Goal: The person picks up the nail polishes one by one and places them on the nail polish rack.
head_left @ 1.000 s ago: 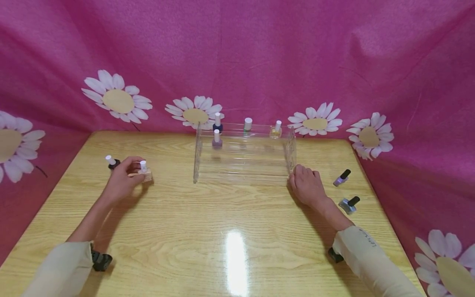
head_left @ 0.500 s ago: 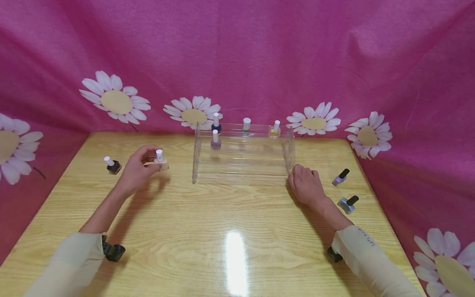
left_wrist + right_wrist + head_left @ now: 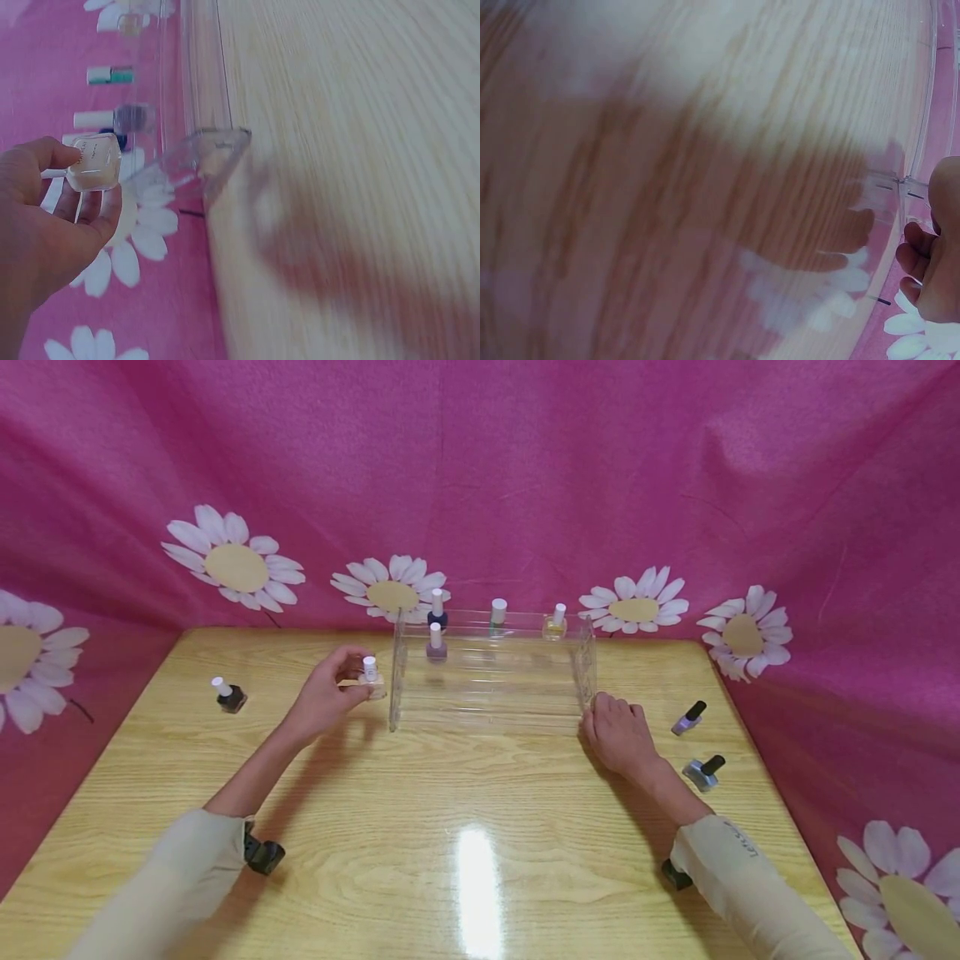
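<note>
My left hand (image 3: 322, 700) pinches a pale peach nail polish bottle (image 3: 373, 685) with a white cap, held above the table just left of a clear stepped display rack (image 3: 491, 722). In the left wrist view, thumb and fingers hold the glass bottle (image 3: 97, 166) near the rack's side panel (image 3: 217, 146). My right hand (image 3: 621, 737), fingers curled, grips the rack's lower right corner; the right wrist view shows it only at the edge. On the rack's upper tiers stand a dark blue bottle (image 3: 438, 617), a mauve one (image 3: 437, 648), a green one (image 3: 498, 617) and a yellow one (image 3: 555, 627).
A black polish bottle (image 3: 232, 697) with a white cap sits on the left of the wooden table (image 3: 390, 843). Toward the right edge lie a lilac bottle (image 3: 687, 721) and a grey-blue bottle (image 3: 701, 774). A pink flowered cloth (image 3: 517, 485) hangs behind.
My left hand has carried the peach bottle rightward from beside the black bottle to the rack's left side. My right hand has stayed at the rack's corner.
</note>
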`<state>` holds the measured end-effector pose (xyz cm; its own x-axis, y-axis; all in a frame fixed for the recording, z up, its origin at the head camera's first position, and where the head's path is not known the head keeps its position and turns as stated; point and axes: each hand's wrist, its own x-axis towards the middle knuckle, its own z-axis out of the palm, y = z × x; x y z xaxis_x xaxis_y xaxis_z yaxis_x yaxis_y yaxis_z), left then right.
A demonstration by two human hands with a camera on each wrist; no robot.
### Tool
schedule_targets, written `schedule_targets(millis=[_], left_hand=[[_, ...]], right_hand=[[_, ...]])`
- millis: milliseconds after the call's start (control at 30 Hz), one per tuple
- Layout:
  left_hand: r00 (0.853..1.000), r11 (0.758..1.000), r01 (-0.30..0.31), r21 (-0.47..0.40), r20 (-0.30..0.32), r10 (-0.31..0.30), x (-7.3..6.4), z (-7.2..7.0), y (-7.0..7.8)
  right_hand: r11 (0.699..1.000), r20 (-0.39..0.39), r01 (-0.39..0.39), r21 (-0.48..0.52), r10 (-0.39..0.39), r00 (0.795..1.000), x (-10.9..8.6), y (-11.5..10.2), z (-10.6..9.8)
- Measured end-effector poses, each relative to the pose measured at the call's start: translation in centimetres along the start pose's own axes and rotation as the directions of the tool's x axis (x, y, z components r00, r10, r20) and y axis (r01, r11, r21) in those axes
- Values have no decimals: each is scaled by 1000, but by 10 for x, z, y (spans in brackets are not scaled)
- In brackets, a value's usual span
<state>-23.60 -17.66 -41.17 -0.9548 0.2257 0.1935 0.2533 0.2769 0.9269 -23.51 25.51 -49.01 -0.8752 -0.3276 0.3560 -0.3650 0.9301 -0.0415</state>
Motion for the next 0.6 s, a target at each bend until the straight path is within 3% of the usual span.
schedule_targets(millis=[267,600], left_hand=[[995,999,-51,-10,80,52,17,26,14],[978,987,-156,-45,133,161,49,67,30]], right_hand=[[1000,21,-17,14,17,1000,1,-3,-1],[999,70,-44,33,41,997,1,-2,-2]])
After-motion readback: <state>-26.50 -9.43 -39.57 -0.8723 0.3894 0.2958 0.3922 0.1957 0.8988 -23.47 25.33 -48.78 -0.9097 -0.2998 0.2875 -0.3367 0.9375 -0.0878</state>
